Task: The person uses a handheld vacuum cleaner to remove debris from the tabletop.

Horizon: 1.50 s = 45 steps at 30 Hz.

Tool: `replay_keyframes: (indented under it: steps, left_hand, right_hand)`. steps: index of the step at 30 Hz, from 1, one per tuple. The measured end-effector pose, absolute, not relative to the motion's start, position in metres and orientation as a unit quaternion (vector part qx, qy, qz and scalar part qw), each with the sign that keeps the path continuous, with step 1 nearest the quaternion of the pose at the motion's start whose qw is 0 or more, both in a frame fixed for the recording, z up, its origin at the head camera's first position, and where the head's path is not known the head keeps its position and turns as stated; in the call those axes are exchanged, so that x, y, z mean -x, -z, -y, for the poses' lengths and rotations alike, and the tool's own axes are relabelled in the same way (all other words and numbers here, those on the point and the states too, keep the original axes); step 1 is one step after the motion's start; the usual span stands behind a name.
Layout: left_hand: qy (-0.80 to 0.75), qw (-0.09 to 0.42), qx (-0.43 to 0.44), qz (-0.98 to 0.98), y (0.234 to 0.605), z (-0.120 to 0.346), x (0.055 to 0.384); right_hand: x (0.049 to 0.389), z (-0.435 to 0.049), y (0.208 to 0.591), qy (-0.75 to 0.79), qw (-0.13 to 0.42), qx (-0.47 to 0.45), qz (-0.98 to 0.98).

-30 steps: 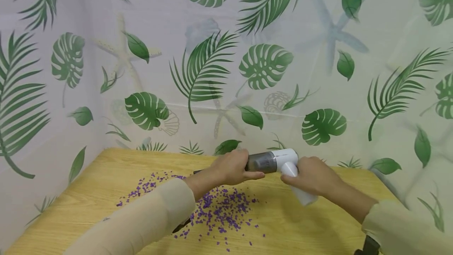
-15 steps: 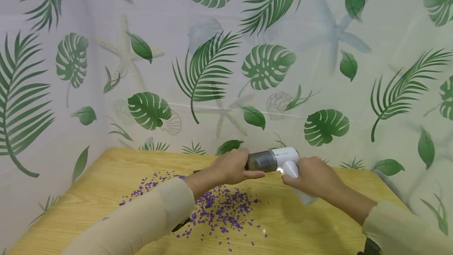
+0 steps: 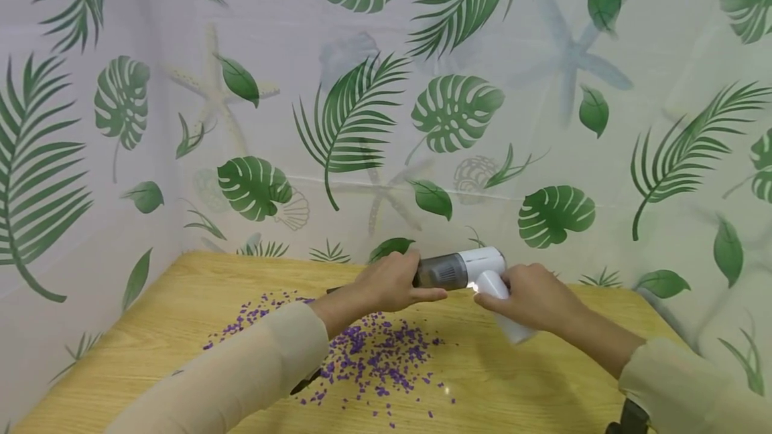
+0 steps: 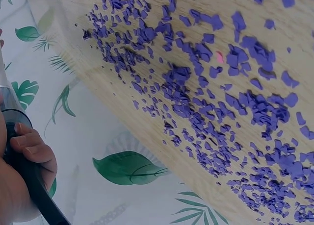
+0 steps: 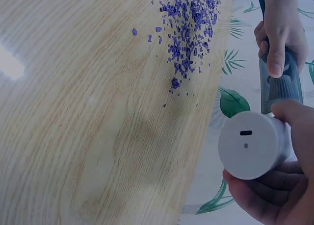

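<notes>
A white handheld vacuum cleaner point(image 3: 485, 260) with a smoky see-through dust cup point(image 3: 443, 272) is held above the table's far side. My right hand point(image 3: 533, 297) grips its white handle; the round handle end point(image 5: 248, 146), with a small slot, faces the right wrist view. My left hand point(image 3: 389, 283) is wrapped round the front of the vacuum, where a flat black nozzle point(image 4: 37, 188) sticks out past the fingers. A small light glows between body and handle. Purple paper scraps point(image 3: 374, 353) lie scattered below and in front of the left hand, partly hidden by that forearm.
The wood-grain table point(image 3: 500, 387) ends at a leaf-printed curtain point(image 3: 362, 119) behind it. One pink scrap point(image 4: 220, 57) lies among the purple ones. Light-coloured sleeves point(image 3: 241, 367) cover both forearms, and dark straps show beneath them.
A light on the vacuum has come on since the first frame, and a bright spot shows on the table. Over the last half second both hands and the vacuum shift slightly left.
</notes>
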<state>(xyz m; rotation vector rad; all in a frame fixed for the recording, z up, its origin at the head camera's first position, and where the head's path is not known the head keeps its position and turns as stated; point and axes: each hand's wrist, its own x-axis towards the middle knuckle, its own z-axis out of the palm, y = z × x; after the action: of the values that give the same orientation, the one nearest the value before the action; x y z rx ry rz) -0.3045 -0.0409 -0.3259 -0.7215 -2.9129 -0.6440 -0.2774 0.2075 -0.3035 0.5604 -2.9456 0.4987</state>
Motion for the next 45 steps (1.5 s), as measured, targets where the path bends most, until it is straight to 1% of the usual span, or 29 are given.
replay_keyframes:
  steps: [2,3,7,9,11,14,20,24,31,39,45]
  left_hand:
    - [0.209,0.037,0.233,0.949,0.327,0.042,0.305]
    - [0.208,0.039,0.232,0.949,0.327,0.042,0.306]
    - [0.211,0.046,0.238,0.947,0.327,0.04,0.306]
    - [0.215,0.045,0.241,0.945,0.327,0.039,0.306]
    - [0.217,0.042,0.241,0.945,0.327,0.037,0.306]
    - [0.222,0.037,0.24,0.944,0.328,0.034,0.306]
    - [0.229,0.031,0.252,0.94,0.331,0.028,0.308]
    - [0.236,0.033,0.282,0.929,0.327,0.032,0.311]
    - [0.269,0.05,0.34,0.9,0.324,0.043,0.316]
    - [0.324,0.012,0.322,0.889,0.336,0.036,0.324]
    - [0.301,0.013,0.302,0.904,0.352,0.014,0.334]
  right_hand:
    - [0.281,-0.211,0.306,-0.204,0.017,-0.174,0.963]
    - [0.282,-0.213,0.307,-0.243,-0.016,-0.168,0.955]
    - [0.289,-0.224,0.312,-0.458,-0.184,-0.146,0.858]
    - [0.291,-0.229,0.315,-0.54,-0.253,-0.136,0.791]
    - [0.292,-0.233,0.316,-0.577,-0.286,-0.139,0.753]
    - [0.292,-0.236,0.317,-0.586,-0.294,-0.141,0.742]
    - [0.292,-0.243,0.314,-0.575,-0.277,-0.14,0.757]
    - [0.296,-0.257,0.306,-0.57,-0.271,-0.145,0.762]
    - [0.306,-0.296,0.299,-0.552,-0.259,-0.135,0.781]
    - [0.319,-0.335,0.3,-0.513,-0.251,-0.147,0.808]
    - [0.327,-0.357,0.307,-0.492,-0.248,-0.135,0.824]
